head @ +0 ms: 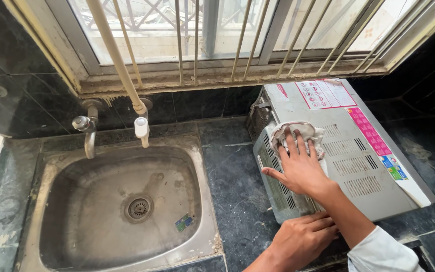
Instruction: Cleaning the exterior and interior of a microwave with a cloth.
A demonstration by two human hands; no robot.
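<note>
Head view, right hand: The right hand (300, 168) lies flat and palm down, fingers spread and not clenched. Its fingertips press on the cloth. It grips nothing.

Head view, cloth: The crumpled, grubby white-and-pink rag (298, 132) sits at 12 o'clock from the right palm, part under the fingertips and part bunched just beyond them. It lies on the top face of the box, near the far-left corner.

Head view, box: The grey sheet-metal appliance box with rows of vent slots and pink and white stickers (363, 151) stands on the counter at 3 o'clock from the sink. Its long axis runs from about 11 o'clock, by the window, to about 5 o'clock.

Head view, left hand: The left hand (303, 239) is at 6 o'clock from the right hand, its fingers together and laid against the box's near lower corner. I cannot tell whether it grips the edge or only steadies it.

Head view, nearer hand: The right hand touches the rag. The left hand is well apart from it, with the right forearm crossing between them.

Head view, counter: The dark veined stone counter (237, 191) carries the box and surrounds the sink.

Head view, sink: The stained steel sink basin (207, 201) lies at 9 o'clock from both hands, dry-looking, with a drain in the middle.

Head view, fittings: A dull metal tap (84, 126) and a cream plastic pipe (114, 55) stand at the sink's far rim, below the barred window (242, 40).
</note>
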